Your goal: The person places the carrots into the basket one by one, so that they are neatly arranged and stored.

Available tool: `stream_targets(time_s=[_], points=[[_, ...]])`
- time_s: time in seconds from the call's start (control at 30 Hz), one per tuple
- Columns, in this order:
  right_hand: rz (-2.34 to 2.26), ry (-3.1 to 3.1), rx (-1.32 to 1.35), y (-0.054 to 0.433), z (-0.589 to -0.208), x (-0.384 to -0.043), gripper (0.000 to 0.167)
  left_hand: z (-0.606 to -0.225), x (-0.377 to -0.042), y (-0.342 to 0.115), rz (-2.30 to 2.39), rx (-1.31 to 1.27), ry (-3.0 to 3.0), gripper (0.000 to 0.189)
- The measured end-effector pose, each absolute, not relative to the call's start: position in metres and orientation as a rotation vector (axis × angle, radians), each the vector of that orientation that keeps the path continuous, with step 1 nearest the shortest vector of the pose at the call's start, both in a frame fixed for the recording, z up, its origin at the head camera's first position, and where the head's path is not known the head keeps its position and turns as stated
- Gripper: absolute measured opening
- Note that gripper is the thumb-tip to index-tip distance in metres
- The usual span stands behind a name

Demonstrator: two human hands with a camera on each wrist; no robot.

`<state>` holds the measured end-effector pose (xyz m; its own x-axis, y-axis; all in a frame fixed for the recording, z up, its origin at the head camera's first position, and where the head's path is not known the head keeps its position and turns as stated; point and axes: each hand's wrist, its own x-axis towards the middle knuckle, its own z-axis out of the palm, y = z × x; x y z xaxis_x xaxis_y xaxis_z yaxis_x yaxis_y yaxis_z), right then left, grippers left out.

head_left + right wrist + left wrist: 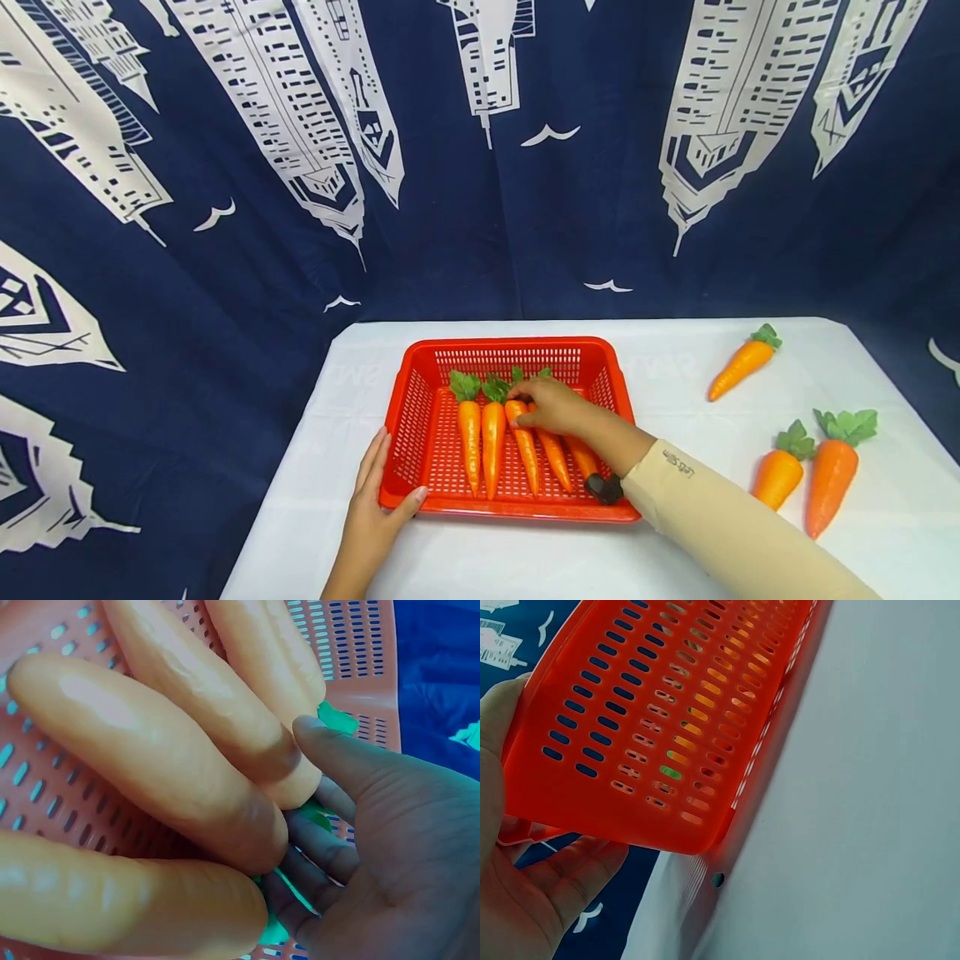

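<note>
A red plastic basket point(510, 505) with slotted walls stands on the white table. My left hand point(375, 504) grips its front left corner, thumb over the front rim and fingers along the left side; the basket wall point(622, 690) fills much of the left wrist view. Several carrots point(469, 442) with green leaves lie side by side in the basket, tips toward me. Inside the basket, my right hand point(553, 406) pinches the leafy end of the middle carrot point(527, 458). In the right wrist view, the thumb point(330, 746) lies against a carrot, with the other fingers by the leaves.
Right of the basket lie a slim carrot point(742, 367) at the back, a short carrot point(778, 477) and a thicker carrot point(831, 483) nearer me. A dark blue cloth point(510, 217) printed with white buildings hangs behind the white table point(675, 467).
</note>
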<state>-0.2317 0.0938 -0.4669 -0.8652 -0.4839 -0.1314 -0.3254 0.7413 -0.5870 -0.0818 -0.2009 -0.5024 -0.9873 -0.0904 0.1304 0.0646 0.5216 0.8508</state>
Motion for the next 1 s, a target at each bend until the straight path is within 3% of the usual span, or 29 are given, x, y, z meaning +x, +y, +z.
stream_targets(time_s=[0.37,0.67,1.0], points=[[-1.203,2.641,-0.566,0.107,-0.458,-0.238,0.034,-0.502,-0.082,-0.201,-1.45,0.01,-2.602,0.092],[-1.611,2.591,-0.3,0.133,-0.437,-0.234,0.037,-0.502,-0.081,-0.201,-1.458,0.029,-2.618,0.092],[-1.828,2.57,-0.225,0.154,-0.428,-0.237,0.04,-0.501,-0.081,-0.201,-1.431,0.024,-2.62,0.094]])
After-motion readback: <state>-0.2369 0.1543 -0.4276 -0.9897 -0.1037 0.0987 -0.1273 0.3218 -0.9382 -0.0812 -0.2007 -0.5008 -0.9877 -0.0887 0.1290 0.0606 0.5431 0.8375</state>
